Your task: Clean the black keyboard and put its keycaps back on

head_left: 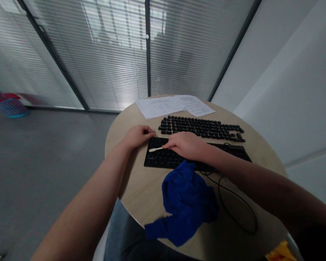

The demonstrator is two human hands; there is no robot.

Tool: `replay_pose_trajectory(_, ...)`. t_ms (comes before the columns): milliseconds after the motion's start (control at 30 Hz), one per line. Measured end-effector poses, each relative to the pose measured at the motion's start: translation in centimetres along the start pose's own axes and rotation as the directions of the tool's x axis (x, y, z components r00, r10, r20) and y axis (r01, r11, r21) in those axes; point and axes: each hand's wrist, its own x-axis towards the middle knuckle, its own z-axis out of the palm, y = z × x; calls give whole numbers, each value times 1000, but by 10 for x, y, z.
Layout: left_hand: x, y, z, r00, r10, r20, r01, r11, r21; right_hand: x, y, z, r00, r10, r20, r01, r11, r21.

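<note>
A black keyboard (163, 159) with its keycaps off lies on the round wooden table. My right hand (186, 145) pinches a white cotton swab (155, 149), whose tip rests at the left part of the keyboard. At the keyboard's upper left corner, my left hand (139, 136) is closed, fingertips curled against the edge. Just behind, loose black keycaps (195, 125) are laid out in rows like a keyboard. A crumpled blue cloth (187, 203) lies in front of the keyboard, partly over the table's near edge.
Printed paper sheets (163, 107) lie at the back of the table (136, 181). The keyboard's black cable (240, 197) loops at the right front. Something yellow (281, 252) shows at the lower right. A blue basket (12, 107) with a red rim stands on the floor at left.
</note>
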Motion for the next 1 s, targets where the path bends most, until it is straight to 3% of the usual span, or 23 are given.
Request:
replay_pose_trajectory(133, 2, -2, 0, 1000, 10, 4, -9, 1000, -17, 12, -1, 8, 1000, 9, 8, -9, 1000, -29)
replay_pose_trajectory(300, 5, -4, -2, 1000, 14, 27, -13, 1000, -25, -15, 16, 0, 998, 42, 57, -39, 998, -44)
replay_pose_trajectory(867, 11, 1, -11, 996, -64, 69, 57, 994, 92, -212, 158, -23, 967, 231, 111, -235, 972, 27)
replay_pose_trajectory(1000, 13, -3, -11, 997, -50, 63, 43, 993, 112, -255, 183, -28, 946, 308, 101, -311, 950, 21)
